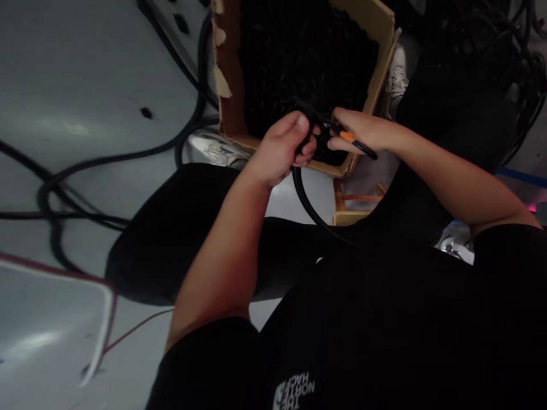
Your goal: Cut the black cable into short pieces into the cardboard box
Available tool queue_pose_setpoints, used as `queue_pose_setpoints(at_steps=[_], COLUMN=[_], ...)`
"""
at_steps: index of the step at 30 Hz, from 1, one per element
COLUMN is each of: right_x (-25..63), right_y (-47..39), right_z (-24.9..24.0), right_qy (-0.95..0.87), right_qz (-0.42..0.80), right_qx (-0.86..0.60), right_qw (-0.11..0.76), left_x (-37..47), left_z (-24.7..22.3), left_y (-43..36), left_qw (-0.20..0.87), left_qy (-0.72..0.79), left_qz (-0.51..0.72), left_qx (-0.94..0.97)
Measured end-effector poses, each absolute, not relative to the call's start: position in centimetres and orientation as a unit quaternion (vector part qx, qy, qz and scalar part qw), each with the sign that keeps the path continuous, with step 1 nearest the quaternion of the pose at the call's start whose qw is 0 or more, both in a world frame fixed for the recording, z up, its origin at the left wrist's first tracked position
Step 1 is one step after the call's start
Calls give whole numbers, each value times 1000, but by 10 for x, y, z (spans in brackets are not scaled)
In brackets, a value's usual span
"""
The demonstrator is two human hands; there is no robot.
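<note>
My left hand is closed around a black corrugated hose, thumb on top. Below the fist the hose curves down and right across my lap. In my closed right hand is a pair of scissors or cutters with black and orange handles. Its dark blades point up and left, close above the left thumb; I cannot tell whether they touch the hose. Both hands are over the near edge of a cardboard box filled with small black pieces.
Black hoses loop over the grey floor at left, and more lie tangled at upper right. My shoes flank the box. A wooden stool or frame shows below it. A red and white strip lies at lower left.
</note>
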State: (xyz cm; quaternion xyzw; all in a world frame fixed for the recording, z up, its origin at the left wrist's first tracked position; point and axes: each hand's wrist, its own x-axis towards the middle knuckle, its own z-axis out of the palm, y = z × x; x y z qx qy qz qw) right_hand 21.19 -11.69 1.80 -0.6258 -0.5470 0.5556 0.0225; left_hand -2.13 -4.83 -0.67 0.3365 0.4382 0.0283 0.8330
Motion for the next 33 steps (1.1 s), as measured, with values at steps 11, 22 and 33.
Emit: queue_pose_setpoints(at_steps=[11, 22, 33], right_x=[203, 204, 200], right_y=[-109, -126, -125], right_z=[35, 12, -5], right_qy=[-514, -535, -571], right_qz=[507, 491, 543], right_qx=[-691, -686, -615], right_qw=[-11, -47, -25], left_x=[-24, -35, -40], left_z=[0, -25, -19], left_y=[-38, -33, -31], left_qw=[840, 867, 873], left_qy=[448, 416, 386], left_qz=[44, -27, -122], left_qx=[303, 273, 271])
